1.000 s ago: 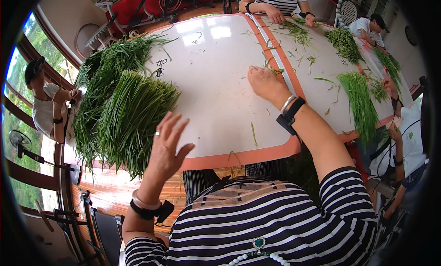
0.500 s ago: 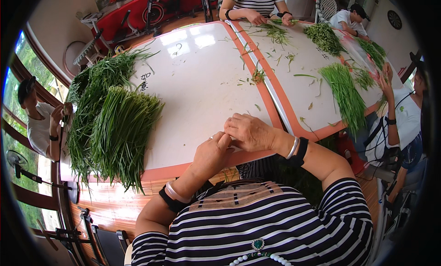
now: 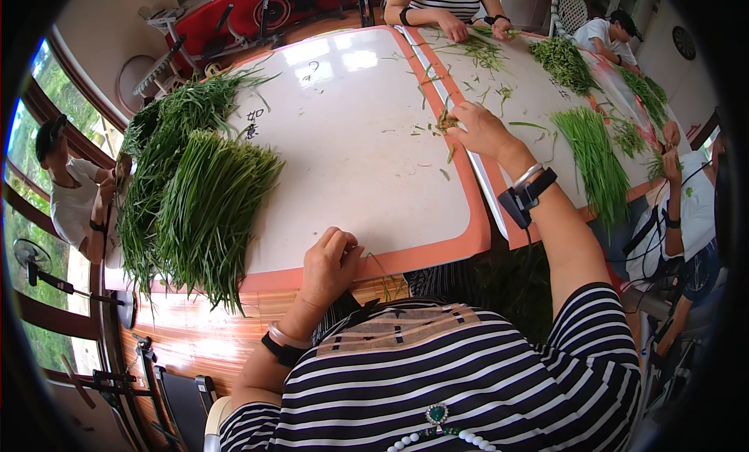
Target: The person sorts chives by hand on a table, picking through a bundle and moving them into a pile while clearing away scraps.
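Observation:
My left hand (image 3: 331, 266) is closed near the table's front edge. A few thin green chive stalks (image 3: 382, 269) trail over the rim beside its fingertips; its hold on them is partly hidden. My right hand (image 3: 485, 132) reaches forward across the seam between two tabletops. Its fingers pinch at a small heap of brownish-green chive scraps (image 3: 445, 122). To the left lies a thick, neatly lined-up bundle of long green chives (image 3: 214, 210), its leaf tips hanging over the front edge. Looser chives (image 3: 175, 120) are piled behind it.
White tabletops (image 3: 351, 163) have orange borders. On the right one lie another chive bundle (image 3: 589, 159) and a green heap (image 3: 563, 65). Co-workers sit around: one at the left (image 3: 74, 194), one opposite (image 3: 445, 3), others at the right. Scraps dot both tops.
My hands have parted. The right hand has gone forward and right to the scrap heap; the left has drawn back slightly left. The view has shifted a little.

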A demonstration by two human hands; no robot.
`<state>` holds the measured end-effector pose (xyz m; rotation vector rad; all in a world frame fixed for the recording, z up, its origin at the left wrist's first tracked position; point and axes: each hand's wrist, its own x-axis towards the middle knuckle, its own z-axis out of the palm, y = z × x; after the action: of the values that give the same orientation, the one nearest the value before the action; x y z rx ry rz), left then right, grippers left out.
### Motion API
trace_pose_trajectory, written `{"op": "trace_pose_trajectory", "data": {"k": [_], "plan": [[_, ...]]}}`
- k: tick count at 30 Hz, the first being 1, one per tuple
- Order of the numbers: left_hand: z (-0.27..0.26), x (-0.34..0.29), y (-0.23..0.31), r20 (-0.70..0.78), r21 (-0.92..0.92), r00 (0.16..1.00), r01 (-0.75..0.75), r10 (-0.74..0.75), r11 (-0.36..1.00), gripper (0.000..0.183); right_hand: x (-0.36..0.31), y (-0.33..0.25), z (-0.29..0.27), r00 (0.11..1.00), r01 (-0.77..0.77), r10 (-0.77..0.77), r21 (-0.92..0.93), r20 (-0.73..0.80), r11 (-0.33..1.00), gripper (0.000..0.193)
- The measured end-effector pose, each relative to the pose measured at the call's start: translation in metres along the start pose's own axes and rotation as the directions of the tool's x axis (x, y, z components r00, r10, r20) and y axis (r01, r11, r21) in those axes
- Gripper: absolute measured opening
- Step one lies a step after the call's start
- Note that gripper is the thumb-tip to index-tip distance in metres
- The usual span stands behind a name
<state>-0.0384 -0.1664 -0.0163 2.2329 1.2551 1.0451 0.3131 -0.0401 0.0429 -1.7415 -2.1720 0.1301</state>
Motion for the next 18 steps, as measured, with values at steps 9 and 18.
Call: {"op": "trace_pose_trajectory", "data": {"k": [9, 18], "plan": [[-0.001, 0.002, 0.0, 0.034, -0.045, 0.999, -0.034, 0.036, 0.998, 0.015, -0.031, -0.008, 0.029, 0.902, 0.353, -0.393, 0.221, 0.179, 0.909, 0.021], [-0.009, 0.005, -0.004, 0.058, -0.091, 0.998, -0.008, 0.013, 0.996, 0.014, -0.002, 0.0, -0.009, 0.723, -0.179, -0.123, 0.356, 0.68, 0.917, 0.015]]}}
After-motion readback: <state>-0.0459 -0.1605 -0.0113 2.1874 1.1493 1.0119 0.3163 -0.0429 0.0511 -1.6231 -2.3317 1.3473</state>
